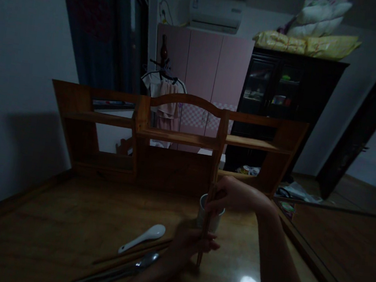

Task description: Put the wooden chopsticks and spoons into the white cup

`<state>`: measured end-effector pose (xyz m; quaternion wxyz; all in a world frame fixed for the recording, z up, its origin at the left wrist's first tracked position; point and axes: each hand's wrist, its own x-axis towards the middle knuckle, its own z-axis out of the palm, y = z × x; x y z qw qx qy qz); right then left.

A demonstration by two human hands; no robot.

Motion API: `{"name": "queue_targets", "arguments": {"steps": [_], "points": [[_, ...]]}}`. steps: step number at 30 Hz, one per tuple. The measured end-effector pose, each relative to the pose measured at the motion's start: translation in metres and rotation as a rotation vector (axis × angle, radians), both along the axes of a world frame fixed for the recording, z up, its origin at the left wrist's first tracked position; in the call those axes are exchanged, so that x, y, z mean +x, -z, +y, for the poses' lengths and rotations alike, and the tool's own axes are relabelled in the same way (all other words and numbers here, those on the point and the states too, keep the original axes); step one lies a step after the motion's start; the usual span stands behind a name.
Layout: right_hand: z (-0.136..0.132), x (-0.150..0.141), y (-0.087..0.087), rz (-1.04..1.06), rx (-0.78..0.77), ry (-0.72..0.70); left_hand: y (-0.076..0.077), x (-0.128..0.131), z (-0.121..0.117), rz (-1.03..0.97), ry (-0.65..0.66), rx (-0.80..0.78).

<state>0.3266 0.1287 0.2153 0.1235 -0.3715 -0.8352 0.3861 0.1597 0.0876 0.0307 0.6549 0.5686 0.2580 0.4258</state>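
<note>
In dim light, my right hand (232,194) is closed around the upper part of upright wooden chopsticks (205,225), just above a small white cup (203,214) on the wooden desk (60,230). My left hand (192,244) is closed around the lower part of the same chopsticks, in front of the cup. A white ceramic spoon (143,238) lies to the left on the desk. Beside it lie more wooden chopsticks (126,253) and a metal spoon (131,269).
A wooden shelf unit (178,135) stands along the desk's far edge. Behind it are a pink wardrobe (217,71), hanging clothes (166,97), a dark glass cabinet (283,88) topped with bedding, and an open dark door (363,135) at right.
</note>
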Motion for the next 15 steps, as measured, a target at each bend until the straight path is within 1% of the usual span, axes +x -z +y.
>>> {"name": "queue_targets", "arguments": {"steps": [2, 4, 7, 11, 15], "points": [[0.002, 0.000, 0.002, -0.001, -0.001, 0.007, 0.002, 0.002, -0.001, -0.023, 0.044, 0.014], [0.004, 0.000, 0.004, -0.013, 0.034, 0.022, 0.001, 0.005, -0.005, -0.030, 0.062, 0.048], [0.007, 0.000, 0.006, -0.022, 0.079, 0.028, 0.000, 0.008, -0.011, 0.001, 0.034, 0.086], [0.009, -0.001, 0.008, 0.011, 0.034, 0.018, 0.000, 0.008, -0.015, 0.159, -0.002, -0.016], [0.010, -0.002, 0.009, 0.014, 0.037, 0.041, 0.007, 0.009, -0.013, 0.156, 0.001, -0.096]]}}
